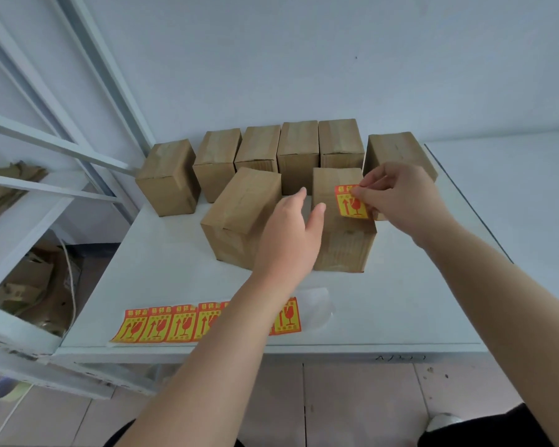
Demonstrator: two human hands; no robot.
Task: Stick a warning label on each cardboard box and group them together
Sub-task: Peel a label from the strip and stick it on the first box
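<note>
Right hand (400, 201) fingers pinching warning label (351, 201) onto front cardboard box (342, 240) mid-table (162, 272); left hand (288, 240) fingers loosely spread beside it.

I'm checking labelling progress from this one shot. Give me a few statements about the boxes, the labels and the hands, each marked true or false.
1. The right hand pinches a warning label over the top of the front right box. True.
2. The left hand holds a label. False: it is open, reaching between the two front boxes.
3. A strip of labels lies at the near edge of the table. True.
4. The back row boxes already show labels. False: none is visible on them.
5. Eight boxes stand on the table. True.
</note>
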